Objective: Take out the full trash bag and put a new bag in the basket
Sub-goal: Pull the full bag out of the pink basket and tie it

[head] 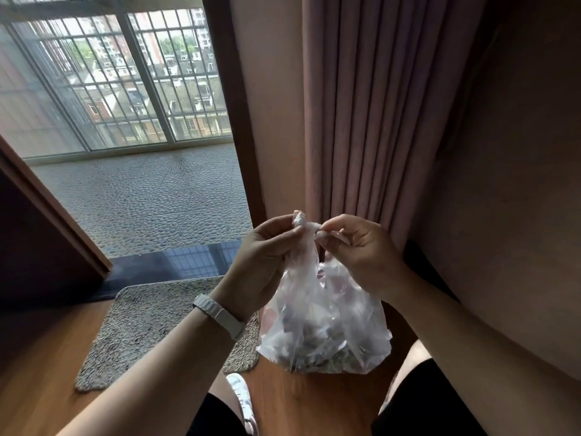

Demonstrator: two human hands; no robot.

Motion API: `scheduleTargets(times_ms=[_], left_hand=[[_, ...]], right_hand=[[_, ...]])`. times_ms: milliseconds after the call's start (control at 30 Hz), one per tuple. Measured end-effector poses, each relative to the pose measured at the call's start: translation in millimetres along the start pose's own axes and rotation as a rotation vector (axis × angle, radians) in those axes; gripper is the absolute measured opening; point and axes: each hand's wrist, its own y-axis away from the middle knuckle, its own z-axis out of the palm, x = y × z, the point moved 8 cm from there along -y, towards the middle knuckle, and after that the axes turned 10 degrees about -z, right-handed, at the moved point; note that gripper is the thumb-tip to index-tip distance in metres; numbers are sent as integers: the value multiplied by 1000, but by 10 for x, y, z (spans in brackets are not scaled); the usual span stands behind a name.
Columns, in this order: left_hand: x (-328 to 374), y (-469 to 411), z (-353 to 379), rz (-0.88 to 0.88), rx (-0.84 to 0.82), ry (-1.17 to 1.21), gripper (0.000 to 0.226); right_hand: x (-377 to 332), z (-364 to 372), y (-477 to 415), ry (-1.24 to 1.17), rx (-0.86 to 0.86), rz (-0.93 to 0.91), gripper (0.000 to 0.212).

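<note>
Pinching the gathered neck of a clear, full trash bag [323, 325] between both hands, left hand [267, 265] gripping the twisted plastic on its left, right hand [358, 250] nipping a loose end on its right. Hung straight down below both grips, long axis upright, mouth pointing up, belly low over the wooden floor [41, 366]. Beyond, a grey mat [144, 322] and pink curtain [361, 105]. No basket seen.
</note>
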Motion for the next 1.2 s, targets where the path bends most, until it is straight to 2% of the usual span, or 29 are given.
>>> scheduleTargets(times_ms=[133, 233, 400, 567, 700, 867, 967, 1033, 1200], left_hand=[[21, 12, -19, 32, 106, -86, 10], [3, 34, -42, 59, 138, -57, 4], [-62, 34, -169, 18, 205, 30, 12], [-45, 104, -548, -42, 389, -22, 19], [30, 230, -898, -45, 525, -129, 16], [73, 384, -1210, -7, 719, -221, 15], [128, 391, -1172, 41, 728, -298, 16], [229, 353, -1062, 91, 673, -348, 17], [449, 183, -593, 202, 493, -509, 17]], right_hand=[[48, 22, 33, -5, -31, 49, 0], [44, 0, 45, -14, 6, 64, 8], [84, 37, 14, 103, 28, 71, 13], [288, -228, 74, 91, 104, 181, 8], [457, -510, 153, 42, 191, 225, 15], [632, -779, 267, 102, 306, 273, 23], [650, -789, 277, 140, 321, 272, 24], [582, -735, 223, 135, 301, 238, 22], [250, -405, -63, 207, 107, 92, 18]])
